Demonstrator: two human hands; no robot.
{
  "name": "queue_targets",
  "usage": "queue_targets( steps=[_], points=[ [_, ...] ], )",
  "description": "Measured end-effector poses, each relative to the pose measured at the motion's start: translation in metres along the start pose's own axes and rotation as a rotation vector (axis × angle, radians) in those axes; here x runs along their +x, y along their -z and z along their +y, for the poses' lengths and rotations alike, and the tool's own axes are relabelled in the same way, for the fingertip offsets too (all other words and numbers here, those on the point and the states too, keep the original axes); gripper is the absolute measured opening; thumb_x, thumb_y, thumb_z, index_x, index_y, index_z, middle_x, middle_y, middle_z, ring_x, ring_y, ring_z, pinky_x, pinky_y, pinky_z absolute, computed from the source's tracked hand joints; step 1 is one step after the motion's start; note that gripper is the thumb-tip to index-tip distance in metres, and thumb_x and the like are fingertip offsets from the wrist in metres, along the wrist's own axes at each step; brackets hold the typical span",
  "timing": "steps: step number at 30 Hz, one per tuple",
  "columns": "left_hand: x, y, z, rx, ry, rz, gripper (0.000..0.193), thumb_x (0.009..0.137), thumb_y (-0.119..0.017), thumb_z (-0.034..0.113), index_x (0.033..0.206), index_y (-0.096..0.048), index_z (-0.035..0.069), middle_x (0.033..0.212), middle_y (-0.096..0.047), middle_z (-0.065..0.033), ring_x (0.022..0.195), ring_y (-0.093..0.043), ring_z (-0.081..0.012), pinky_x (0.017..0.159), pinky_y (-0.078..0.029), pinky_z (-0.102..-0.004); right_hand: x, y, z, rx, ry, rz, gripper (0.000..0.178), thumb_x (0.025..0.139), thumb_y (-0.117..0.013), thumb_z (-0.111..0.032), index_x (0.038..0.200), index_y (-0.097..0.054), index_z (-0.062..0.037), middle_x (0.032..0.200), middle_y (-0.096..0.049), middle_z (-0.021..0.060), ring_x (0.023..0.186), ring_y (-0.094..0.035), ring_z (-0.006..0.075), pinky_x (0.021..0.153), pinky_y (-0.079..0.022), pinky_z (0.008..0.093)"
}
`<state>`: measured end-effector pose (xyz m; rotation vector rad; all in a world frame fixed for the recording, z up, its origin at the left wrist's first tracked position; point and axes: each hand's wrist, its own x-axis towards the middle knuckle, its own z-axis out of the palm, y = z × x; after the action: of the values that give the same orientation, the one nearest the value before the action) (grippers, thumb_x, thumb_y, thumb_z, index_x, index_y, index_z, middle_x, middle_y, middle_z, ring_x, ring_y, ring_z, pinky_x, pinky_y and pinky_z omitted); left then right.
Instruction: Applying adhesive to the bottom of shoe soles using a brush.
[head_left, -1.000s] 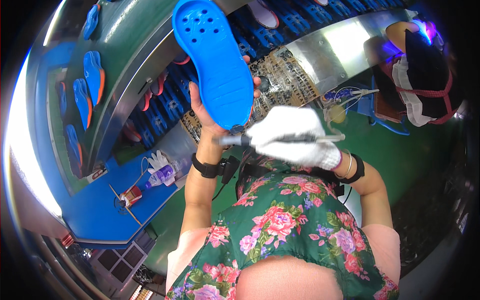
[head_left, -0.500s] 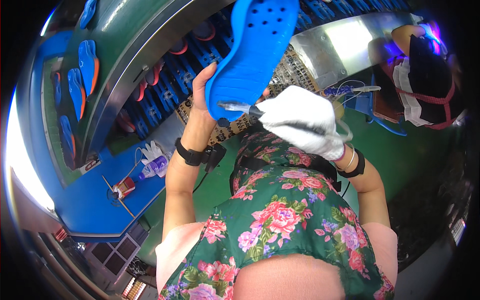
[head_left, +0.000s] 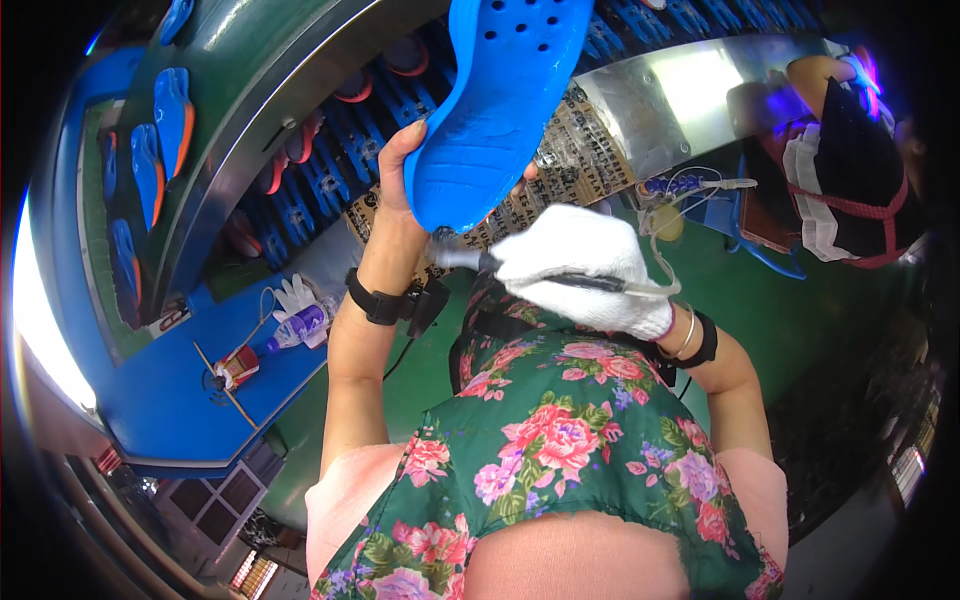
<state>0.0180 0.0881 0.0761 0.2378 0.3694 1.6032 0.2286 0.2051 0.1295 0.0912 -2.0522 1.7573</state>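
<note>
Bare and wrapped round the edges of a blue shoe sole (head_left: 485, 125), my left hand (head_left: 399, 175) holds it up with its rounded end toward me. Thumb shows on the left edge and fingertips on the right. Small round holes dot the sole's far part, and the near surface looks wet and ridged. My right hand (head_left: 575, 262), in a white knitted glove, is closed on a brush (head_left: 462, 257) with a dark handle. A thin clear tube (head_left: 660, 255) trails from its back end. The blurred bristles are just below the sole's near end, by its lower edge.
A printed cardboard sheet (head_left: 590, 150) lies behind the sole on the metal edge. Racks of blue parts stand beyond. More blue and orange soles (head_left: 172, 120) lie on the green belt at left. A blue table (head_left: 150, 400) carries a bottle (head_left: 300, 325). Another person (head_left: 845, 160) is at right.
My right hand has drawn the brush down and left, off the sole's surface to below its near end. The sole has shifted slightly up and left in my left hand.
</note>
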Motion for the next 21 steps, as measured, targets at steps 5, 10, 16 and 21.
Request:
queue_targets(
  steps=[5, 10, 16, 21],
  points=[
    [0.001, 0.000, -0.001, -0.059, -0.035, -0.018, 0.096, 0.088, -0.060, 0.060, 0.155, -0.026, 0.000, 0.145, -0.043, -0.0338, 0.121, -0.055, -0.0559, 0.098, -0.053, -0.0586, 0.001, 0.002, 0.013, 0.050, -0.050, 0.138, 0.016, 0.079, -0.079, -0.001, 0.095, -0.076, -0.0051, 0.097, -0.076, 0.0105, 0.089, -0.073, 0.0196, 0.081, -0.057, 0.0326],
    [-0.014, -0.005, -0.013, -0.064, -0.046, 0.122, 0.099, 0.090, -0.051, 0.066, 0.157, -0.022, -0.001, 0.152, -0.038, -0.0264, 0.120, -0.055, -0.0472, 0.100, -0.048, -0.0577, 0.000, 0.008, 0.004, 0.303, -0.225, 0.083, 0.015, 0.080, -0.078, 0.000, 0.095, -0.076, -0.0030, 0.100, -0.075, 0.0111, 0.092, -0.072, 0.0197, 0.083, -0.057, 0.0328],
    [-0.021, -0.017, -0.047, -0.214, -0.047, 0.166, 0.084, 0.096, -0.048, 0.059, 0.155, -0.028, 0.001, 0.146, -0.047, -0.0265, 0.122, -0.056, -0.0494, 0.098, -0.053, -0.0571, 0.046, 0.055, 0.019, -0.495, 0.185, 0.304, 0.022, 0.078, -0.078, 0.001, 0.099, -0.077, -0.0059, 0.099, -0.075, 0.0111, 0.089, -0.072, 0.0244, 0.080, -0.057, 0.0335],
    [-0.032, -0.024, -0.050, -0.034, -0.052, 0.337, 0.100, 0.088, -0.057, 0.068, 0.157, -0.024, 0.003, 0.147, -0.046, -0.0271, 0.128, -0.051, -0.0496, 0.100, -0.051, -0.0588, 0.051, 0.043, 0.013, -0.630, 0.349, 0.219, 0.030, 0.077, -0.077, 0.001, 0.105, -0.076, -0.0069, 0.102, -0.074, 0.0125, 0.088, -0.069, 0.0271, 0.077, -0.055, 0.0364]
  ],
)
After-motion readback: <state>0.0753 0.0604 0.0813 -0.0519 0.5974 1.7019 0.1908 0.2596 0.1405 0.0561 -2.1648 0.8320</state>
